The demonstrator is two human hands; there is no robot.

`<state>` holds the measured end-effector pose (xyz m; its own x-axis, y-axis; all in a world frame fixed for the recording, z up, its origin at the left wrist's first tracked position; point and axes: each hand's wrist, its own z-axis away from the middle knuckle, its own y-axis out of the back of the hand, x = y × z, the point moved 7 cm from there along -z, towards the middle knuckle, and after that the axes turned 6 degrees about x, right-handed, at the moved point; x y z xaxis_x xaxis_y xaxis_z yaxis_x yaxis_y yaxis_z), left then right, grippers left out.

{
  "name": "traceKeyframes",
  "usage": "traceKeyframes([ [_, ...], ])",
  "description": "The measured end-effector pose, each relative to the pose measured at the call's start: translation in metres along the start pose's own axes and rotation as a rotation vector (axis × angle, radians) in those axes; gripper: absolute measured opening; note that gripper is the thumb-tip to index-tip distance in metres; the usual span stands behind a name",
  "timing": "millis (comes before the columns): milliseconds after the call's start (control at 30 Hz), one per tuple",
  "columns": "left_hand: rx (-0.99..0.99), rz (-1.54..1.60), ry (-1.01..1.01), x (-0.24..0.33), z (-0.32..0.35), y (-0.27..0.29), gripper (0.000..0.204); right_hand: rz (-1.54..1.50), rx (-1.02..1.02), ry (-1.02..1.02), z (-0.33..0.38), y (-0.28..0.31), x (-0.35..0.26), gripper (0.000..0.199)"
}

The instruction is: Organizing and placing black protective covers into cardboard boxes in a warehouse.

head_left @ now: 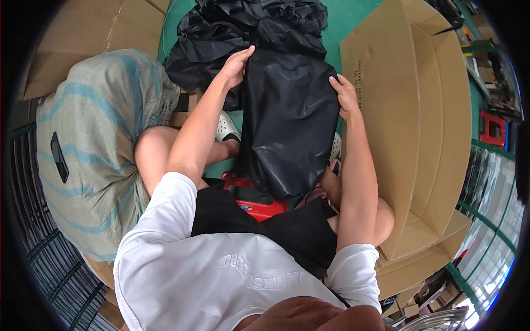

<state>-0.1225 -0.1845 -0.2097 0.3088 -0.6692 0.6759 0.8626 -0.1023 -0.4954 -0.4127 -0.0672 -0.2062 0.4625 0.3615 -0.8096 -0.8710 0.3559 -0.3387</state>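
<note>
A smooth, shiny black sheet of leather-like material [292, 121] hangs in front of me between my knees. My left hand [236, 68] is closed on its left edge near the top. On the opposite edge, slightly lower, my right hand [346, 96] grips it with the thumb on top. Fingers of both hands are partly hidden behind the sheet. Beyond it lies a crumpled heap of similar black material [221, 33] on the green floor; I cannot tell whether the two are joined.
A large woven sack [94, 121] with blue stripes bulges on my left, with a black phone [59, 158] on it. To my right stands an open cardboard box [381, 132]. Below the sheet shows a red plastic stool [262, 211]. Another red stool [492, 129] stands far right.
</note>
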Motion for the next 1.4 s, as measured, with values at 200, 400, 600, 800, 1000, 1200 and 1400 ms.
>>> traceKeyframes([
  [200,0.421,-0.699,-0.062,-0.063,-0.084,0.066,0.033,0.523,0.480,0.006,-0.062,0.099,0.069,0.019],
  [400,0.464,-0.661,0.057,-0.115,-0.056,0.098,0.033,0.451,0.634,0.069,-0.030,0.114,0.108,0.027],
  [600,0.570,-0.510,-0.239,-0.136,0.022,0.106,0.032,0.088,0.552,-0.132,0.042,0.100,0.123,0.040],
  [800,0.832,-0.751,-0.149,-0.205,0.127,0.102,0.042,0.118,0.706,-0.110,0.110,0.095,0.141,0.049],
  [1000,1.006,-0.910,-0.063,-0.228,0.235,0.056,0.024,0.456,0.696,-0.174,0.143,0.108,0.162,0.049],
  [1200,0.989,-0.847,0.276,-0.264,0.285,0.039,0.032,0.561,0.741,-0.367,0.173,0.093,0.167,0.056],
  [1400,0.673,-0.620,0.606,-0.312,0.280,0.047,0.020,0.594,0.762,-0.380,0.169,0.111,0.171,0.061],
])
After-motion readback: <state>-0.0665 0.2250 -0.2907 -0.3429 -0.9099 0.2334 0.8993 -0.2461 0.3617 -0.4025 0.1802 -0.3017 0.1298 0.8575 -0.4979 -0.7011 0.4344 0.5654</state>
